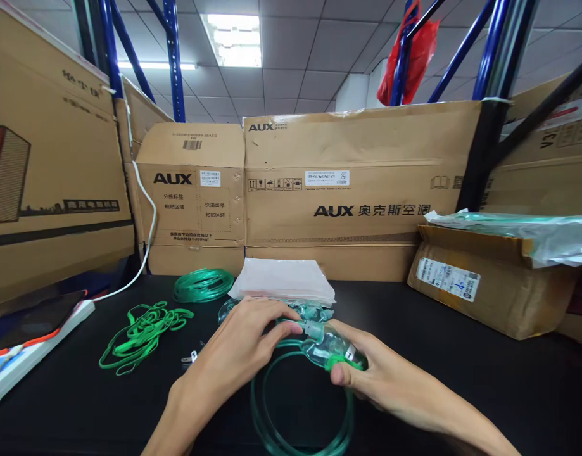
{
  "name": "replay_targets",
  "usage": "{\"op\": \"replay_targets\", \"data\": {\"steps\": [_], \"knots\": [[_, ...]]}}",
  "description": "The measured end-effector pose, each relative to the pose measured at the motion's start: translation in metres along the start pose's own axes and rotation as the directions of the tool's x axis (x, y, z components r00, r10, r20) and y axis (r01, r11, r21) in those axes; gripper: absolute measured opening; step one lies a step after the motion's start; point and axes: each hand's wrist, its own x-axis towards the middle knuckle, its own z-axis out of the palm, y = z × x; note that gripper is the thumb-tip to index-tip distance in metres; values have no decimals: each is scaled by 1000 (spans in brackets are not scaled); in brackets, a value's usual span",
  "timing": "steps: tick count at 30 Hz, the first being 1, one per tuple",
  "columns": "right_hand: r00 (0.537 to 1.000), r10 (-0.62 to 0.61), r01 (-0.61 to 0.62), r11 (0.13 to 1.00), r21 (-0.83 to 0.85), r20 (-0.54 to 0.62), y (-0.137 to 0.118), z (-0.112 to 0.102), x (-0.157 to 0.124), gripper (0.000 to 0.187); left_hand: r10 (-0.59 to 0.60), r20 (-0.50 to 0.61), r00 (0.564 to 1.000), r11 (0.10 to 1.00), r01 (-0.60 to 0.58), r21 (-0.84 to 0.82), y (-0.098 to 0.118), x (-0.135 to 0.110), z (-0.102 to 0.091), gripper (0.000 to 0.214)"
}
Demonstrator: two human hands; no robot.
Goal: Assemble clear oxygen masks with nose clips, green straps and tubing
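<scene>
My right hand point(361, 361) is wrapped around a clear green oxygen mask point(326, 348), with a green elastic strap bunched under the thumb and a small metal nose clip showing. At the mask's port, my left hand point(257, 329) pinches the end of the green tubing point(303, 326) between thumb and fingers. Whether the tube end sits fully on the port cannot be made out. Coiled loops of the tubing point(350, 418) hang below the mask at the front of the black table. Behind my hands lie more clear masks point(314, 311), partly hidden.
A stack of white bags point(284, 278) lies behind the masks. To the left are a green tubing coil point(204, 285), loose green elastic straps point(145, 332), small metal clips point(190, 358) and a phone point(38, 320). An open carton point(490, 285) stands right. Cardboard panels point(338, 228) wall the back.
</scene>
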Motion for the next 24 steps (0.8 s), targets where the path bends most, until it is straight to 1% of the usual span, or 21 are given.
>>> {"op": "replay_targets", "data": {"steps": [3,6,11,13,15,17,19,22,24], "knots": [[995,-87,82,993,-83,-55,-6,1,0,70,4,4,1000,1000,-4,-6,0,1,-1,10],[990,-95,83,990,-110,-106,-12,5,1,67,11,2,1000,1000,-11,-17,2,1,-1,12],[995,-36,34,999,-15,-94,-23,13,2,55,60,-9,998,998,-60,-32,4,2,-2,12],[993,-28,30,999,14,-115,-26,15,2,57,79,-15,997,997,-79,-26,4,2,-1,12],[992,-23,24,1000,1,-125,-26,15,3,61,98,-23,995,995,-98,-13,4,2,-1,12],[994,-12,9,1000,-25,-109,-24,15,4,64,115,-35,993,993,-116,-10,5,3,-1,12],[996,-1,-1,1000,-16,-88,-23,15,4,63,131,-41,991,991,-132,-26,5,3,-1,13],[997,-36,38,999,20,-68,-21,14,4,61,130,-44,991,990,-132,-57,6,2,-1,15],[996,-64,63,998,-6,-68,-20,14,3,61,131,-46,990,988,-134,-72,7,2,-1,15]]}}
